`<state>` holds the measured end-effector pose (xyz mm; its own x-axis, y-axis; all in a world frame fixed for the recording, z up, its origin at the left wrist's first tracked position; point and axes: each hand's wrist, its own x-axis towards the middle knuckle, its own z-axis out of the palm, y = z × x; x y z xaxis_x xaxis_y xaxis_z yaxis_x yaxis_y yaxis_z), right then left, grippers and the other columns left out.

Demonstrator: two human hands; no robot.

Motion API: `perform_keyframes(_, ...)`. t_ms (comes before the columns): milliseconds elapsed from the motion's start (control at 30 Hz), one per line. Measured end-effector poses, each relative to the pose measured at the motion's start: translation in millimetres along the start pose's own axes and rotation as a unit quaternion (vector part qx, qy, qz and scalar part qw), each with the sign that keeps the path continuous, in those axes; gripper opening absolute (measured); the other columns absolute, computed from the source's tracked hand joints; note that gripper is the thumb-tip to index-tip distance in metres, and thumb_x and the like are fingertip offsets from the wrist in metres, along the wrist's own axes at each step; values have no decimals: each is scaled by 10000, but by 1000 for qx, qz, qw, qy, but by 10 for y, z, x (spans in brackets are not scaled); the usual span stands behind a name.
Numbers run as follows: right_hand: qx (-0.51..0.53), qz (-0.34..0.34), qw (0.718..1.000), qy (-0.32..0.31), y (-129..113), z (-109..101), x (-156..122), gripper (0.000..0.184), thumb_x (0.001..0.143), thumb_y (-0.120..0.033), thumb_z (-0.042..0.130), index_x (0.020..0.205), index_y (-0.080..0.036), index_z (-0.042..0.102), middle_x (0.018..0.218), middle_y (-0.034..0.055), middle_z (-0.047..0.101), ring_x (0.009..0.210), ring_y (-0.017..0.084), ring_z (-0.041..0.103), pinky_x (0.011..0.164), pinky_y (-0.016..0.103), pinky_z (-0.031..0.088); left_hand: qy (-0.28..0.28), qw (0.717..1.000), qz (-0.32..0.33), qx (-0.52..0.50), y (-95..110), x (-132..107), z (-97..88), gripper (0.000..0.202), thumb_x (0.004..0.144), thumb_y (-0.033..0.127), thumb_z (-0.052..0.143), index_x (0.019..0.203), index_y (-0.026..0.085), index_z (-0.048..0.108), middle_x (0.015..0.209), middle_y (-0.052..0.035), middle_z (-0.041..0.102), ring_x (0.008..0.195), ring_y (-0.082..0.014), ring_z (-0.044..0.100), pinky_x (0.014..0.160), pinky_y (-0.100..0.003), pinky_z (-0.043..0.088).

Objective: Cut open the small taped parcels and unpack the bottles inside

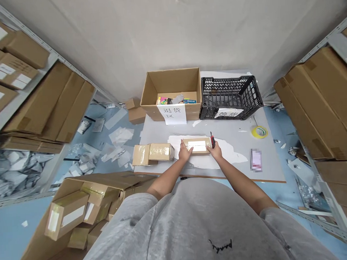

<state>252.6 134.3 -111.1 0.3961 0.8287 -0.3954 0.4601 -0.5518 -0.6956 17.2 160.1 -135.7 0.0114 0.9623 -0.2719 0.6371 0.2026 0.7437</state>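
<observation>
The small labelled cardboard box (196,146) lies on the tabletop (228,128) between both hands, its long axis running nine to three o'clock. At its nine-o'clock end the left hand (185,151) grips it, thumb spread from the fingers; at three, the right hand (215,150) touches it, fingers closed around a red-and-black utility knife (212,140) pointing toward twelve. Two taped cartons (160,152) sit at nine
</observation>
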Motion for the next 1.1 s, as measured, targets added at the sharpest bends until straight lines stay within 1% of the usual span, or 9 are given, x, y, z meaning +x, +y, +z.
perform_keyframes(167,4,-20,1000,4,57,39,18,622,862,-482,668,1415,-235,528,1084,65,733,965,269,687,878,363,530,18,999,-6,-47,-73,34,-38,897,893,426,696,1639,224,241,1648,-128,414,1487,-274,457,1186,-373,418)
perform_keyframes(267,13,-24,999,27,187,-7,104,549,977,-483,462,1455,-216,510,1175,114,708,1040,294,671,915,387,518,29,996,3,-82,-104,82,-57,776,921,348,652,1606,219,312,1569,-111,521,1421,-241,533,1186,-357,425)
perform_keyframes(367,-6,-5,999,48,359,-78,225,572,1024,-404,326,1540,-182,434,1281,178,647,1151,311,632,978,403,484,24,997,10,-69,-115,115,-51,737,933,318,631,1600,213,335,1579,-111,509,1446,-246,504,1203,-369,413)
perform_keyframes(533,-95,75,993,2,578,-64,434,662,967,-406,434,1598,-212,387,1388,215,527,1248,362,550,1053,485,416,18,999,1,-40,-115,100,4,750,969,320,578,1635,165,268,1659,-150,384,1542,-252,370,1253,-369,345)
perform_keyframes(733,-171,99,980,-30,658,70,550,799,873,-337,531,1626,-154,339,1462,273,442,1348,420,445,1066,557,379,12,999,10,-43,-165,60,4,746,981,380,571,1634,186,265,1634,-155,414,1518,-269,404,1241,-384,352)
perform_keyframes(833,-190,71,979,-23,632,64,479,736,878,-295,530,1593,-179,397,1474,240,450,1352,394,458,1095,523,357,16,999,13,-43,-180,44,-12,730,974,382,586,1616,182,301,1590,-174,456,1492,-289,431,1223,-399,367)
perform_keyframes(933,-142,-10,988,56,543,34,344,558,926,-308,476,1464,-174,536,1420,198,520,1303,335,516,1097,464,378,30,999,12,-43,-159,21,-42,675,948,365,627,1551,166,398,1499,-187,520,1427,-306,487,1184,-418,400)
perform_keyframes(1000,-79,-52,992,79,457,25,240,465,961,-352,420,1324,-145,624,1258,171,624,1167,298,598,1020,422,446,61,997,7,-39,-130,3,-76,591,909,357,678,1438,150,513,1383,-182,577,1341,-313,540,1146,-436,427)
perform_keyframes(1100,-21,-84,995,48,322,29,105,453,964,-457,424,1138,-140,696,1025,121,696,963,263,649,907,386,498,115,991,-1,-69,-83,-5,-143,436,857,346,740,1238,167,626,1210,-130,619,1168,-275,612,1067,-419,475)
